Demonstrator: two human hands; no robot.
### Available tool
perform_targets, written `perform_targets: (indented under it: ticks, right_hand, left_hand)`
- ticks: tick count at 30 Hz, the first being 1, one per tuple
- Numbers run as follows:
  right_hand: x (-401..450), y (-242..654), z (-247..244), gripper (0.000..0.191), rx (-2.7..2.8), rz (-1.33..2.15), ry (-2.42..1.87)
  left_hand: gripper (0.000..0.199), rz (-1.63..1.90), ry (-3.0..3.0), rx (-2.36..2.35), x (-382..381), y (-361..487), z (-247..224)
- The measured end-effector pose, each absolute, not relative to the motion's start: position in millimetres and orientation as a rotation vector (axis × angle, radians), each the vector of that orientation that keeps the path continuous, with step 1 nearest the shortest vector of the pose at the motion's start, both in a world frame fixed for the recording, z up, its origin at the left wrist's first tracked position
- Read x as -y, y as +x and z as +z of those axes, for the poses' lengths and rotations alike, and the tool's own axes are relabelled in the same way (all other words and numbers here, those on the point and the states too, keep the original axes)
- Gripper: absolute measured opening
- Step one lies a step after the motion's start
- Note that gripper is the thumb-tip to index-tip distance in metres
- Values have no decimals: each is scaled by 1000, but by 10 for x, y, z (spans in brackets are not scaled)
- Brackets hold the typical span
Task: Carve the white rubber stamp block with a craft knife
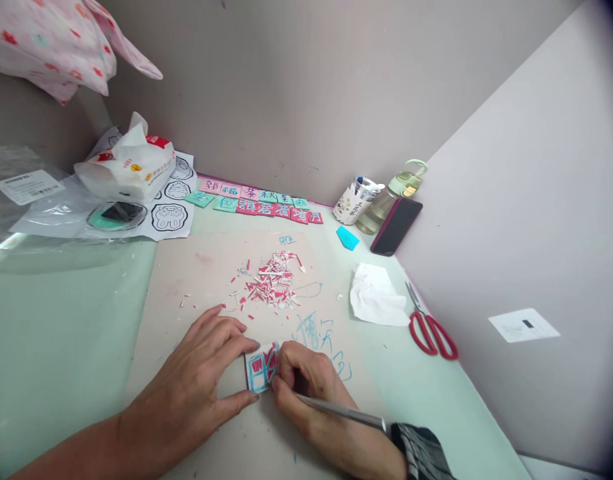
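Observation:
A small white and red square piece (257, 373) with blue outlines lies on a beige board (161, 313). My left hand (201, 367) holds it by its left side, index fingertip at the upper corner and thumb at the lower one. Wrapped round a slim silver craft knife (343, 410), my right hand (311, 387) rests over the right part of the piece. The knife's tip is hidden by my fingers. Just beyond lies a heap of red and white scraps (273, 283). Blue marker strokes show on the board to the right.
Coloured character tiles (271, 208) line the back wall. A tissue pack (131, 167) on printed sheets (171, 217) stands back left. Right are a pen cup (349, 203), bottle (371, 217), phone (397, 227), blue piece (347, 238), crumpled tissue (376, 297) and red-handled scissors (431, 332).

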State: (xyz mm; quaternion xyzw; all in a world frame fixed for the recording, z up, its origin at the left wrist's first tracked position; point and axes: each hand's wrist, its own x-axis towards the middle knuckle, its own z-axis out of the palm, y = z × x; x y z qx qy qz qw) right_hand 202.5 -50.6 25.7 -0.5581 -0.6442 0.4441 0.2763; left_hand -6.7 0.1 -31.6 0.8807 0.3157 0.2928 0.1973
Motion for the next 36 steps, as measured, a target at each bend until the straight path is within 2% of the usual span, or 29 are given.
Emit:
perform_targets:
  ticks: [6, 8, 11, 12, 16, 23, 36]
  right_hand:
    - [519, 2010, 241, 25, 1668, 1204, -1502]
    - [521, 2003, 221, 25, 1614, 1214, -1515]
    - [517, 2007, 181, 26, 1569, 1220, -1529]
    - [514, 2012, 168, 26, 1567, 1220, -1527]
    - [509, 2026, 145, 27, 1569, 1211, -1521]
    - [541, 1994, 222, 32, 1544, 1218, -1565]
    - [563, 2006, 242, 28, 1707, 1136, -1519]
  left_hand:
    - [45, 792, 2470, -901, -11, -56, -310]
    - [57, 760, 2483, -900, -24, -71, -312]
    - [86, 707, 2528, -844, -46, -106, -319]
    - [87, 688, 2541, -821, -52, -116, -320]
    - [64, 644, 2515, -799, -58, -128, -305]
    - [49, 724, 2471, -875, -16, -67, -243]
    - [48, 747, 2495, -888, 6, -69, -252]
